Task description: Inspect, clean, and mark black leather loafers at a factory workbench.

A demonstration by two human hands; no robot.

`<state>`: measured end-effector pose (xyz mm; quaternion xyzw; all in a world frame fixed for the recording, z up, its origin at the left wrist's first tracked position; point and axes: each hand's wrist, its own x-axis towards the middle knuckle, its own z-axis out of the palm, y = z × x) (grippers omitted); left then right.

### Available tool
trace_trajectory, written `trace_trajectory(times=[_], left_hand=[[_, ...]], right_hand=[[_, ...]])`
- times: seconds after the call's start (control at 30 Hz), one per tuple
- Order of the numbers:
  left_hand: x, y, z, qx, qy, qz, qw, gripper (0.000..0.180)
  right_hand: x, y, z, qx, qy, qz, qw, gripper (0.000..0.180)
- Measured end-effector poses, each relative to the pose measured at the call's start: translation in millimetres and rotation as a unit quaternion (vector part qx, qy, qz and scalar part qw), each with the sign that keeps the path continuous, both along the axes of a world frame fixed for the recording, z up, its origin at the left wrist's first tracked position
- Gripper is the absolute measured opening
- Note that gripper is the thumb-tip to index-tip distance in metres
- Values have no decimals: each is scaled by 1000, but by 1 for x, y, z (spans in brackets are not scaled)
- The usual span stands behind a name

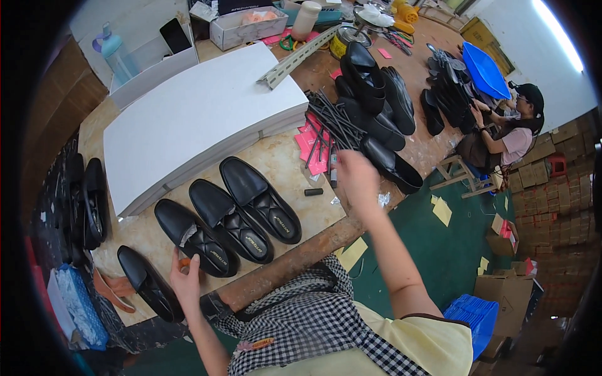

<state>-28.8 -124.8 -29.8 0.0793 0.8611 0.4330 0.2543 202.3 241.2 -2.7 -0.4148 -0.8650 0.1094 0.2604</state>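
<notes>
Three black leather loafers stand side by side on the near part of the table: a left one [216, 257], a middle one [251, 241] and a right one [276, 216]. A fourth loafer [147, 282] lies further left. My left hand [186, 285] is at the side of the left loafer, thumb and forefinger apart, with something orange around a finger. Blurred by motion, my right hand [357, 178] is over the table's right part, beside a marker-like tube [333, 169] and a pile of dark thin sticks [335, 122]. Its fingers are not clear. A short black cylinder [313, 192] lies nearby.
A thick stack of white sheets [200, 113] fills the table's middle, a slotted metal angle bar [301, 56] on it. More black shoes [392, 166] are piled to the right. Pink packets [313, 147] lie under the sticks. Across the table sits another person [511, 135].
</notes>
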Motion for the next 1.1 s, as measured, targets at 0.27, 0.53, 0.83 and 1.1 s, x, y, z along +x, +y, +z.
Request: trace_trajectory(times=[0.27, 0.53, 0.83, 1.1], left_hand=[[21, -8, 11, 480, -249, 201, 817, 52], [25, 62, 25, 519, -336, 109, 778, 86], [22, 61, 4, 427, -85, 59, 898, 72], [59, 73, 7, 452, -64, 129, 880, 88]], right_hand=[[61, 39, -20, 52, -208, -10, 977, 19], [-42, -104, 84, -385, 59, 223, 893, 36], [-96, -151, 89, -413, 39, 326, 850, 32], [-115, -176, 95, -196, 126, 325, 917, 21]])
